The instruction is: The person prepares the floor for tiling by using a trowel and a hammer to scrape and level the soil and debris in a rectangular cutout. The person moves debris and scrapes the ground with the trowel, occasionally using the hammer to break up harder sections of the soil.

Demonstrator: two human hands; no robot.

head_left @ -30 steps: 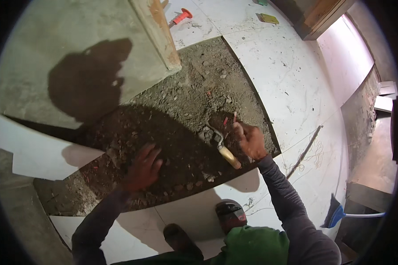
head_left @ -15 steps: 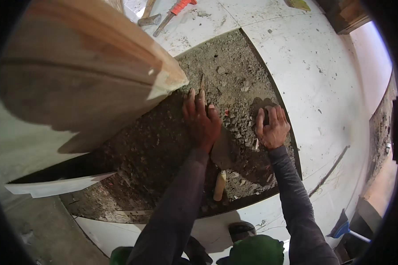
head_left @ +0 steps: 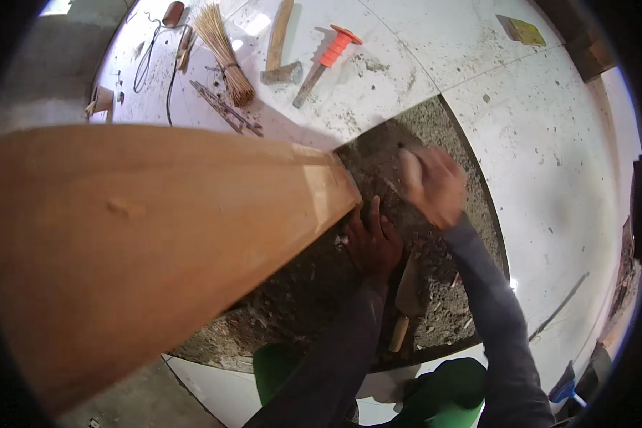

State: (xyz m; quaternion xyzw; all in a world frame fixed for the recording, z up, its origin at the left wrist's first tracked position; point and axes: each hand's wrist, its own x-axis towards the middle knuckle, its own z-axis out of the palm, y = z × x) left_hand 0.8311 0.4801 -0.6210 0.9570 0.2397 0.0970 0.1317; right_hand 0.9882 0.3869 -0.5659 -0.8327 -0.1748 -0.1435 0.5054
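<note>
My left hand [head_left: 374,244] lies on the rough grey-brown rubble [head_left: 446,328] with its fingers spread, close to the bottom edge of the wall end [head_left: 328,182]. Farther off and to the right is my right hand [head_left: 436,187], blurred, its fingers curled closed above the rubble; what they hold, if anything, cannot be made out. A trowel [head_left: 409,289] rests on the rubble between my forearms, its wooden handle [head_left: 399,334] toward me.
White floor tiles [head_left: 549,192] border the rubble patch. Beyond it lie a chisel with a red grip [head_left: 333,53], a wooden-handled hammer [head_left: 279,43], a stick broom [head_left: 222,53] and a cable [head_left: 170,85]. A yellowish pad [head_left: 522,31] sits at the far right.
My right hand has moved from the rubble's right edge toward the wall end. My left hand remains on the rubble beside the wall. The view has shifted, showing more tools beyond.
</note>
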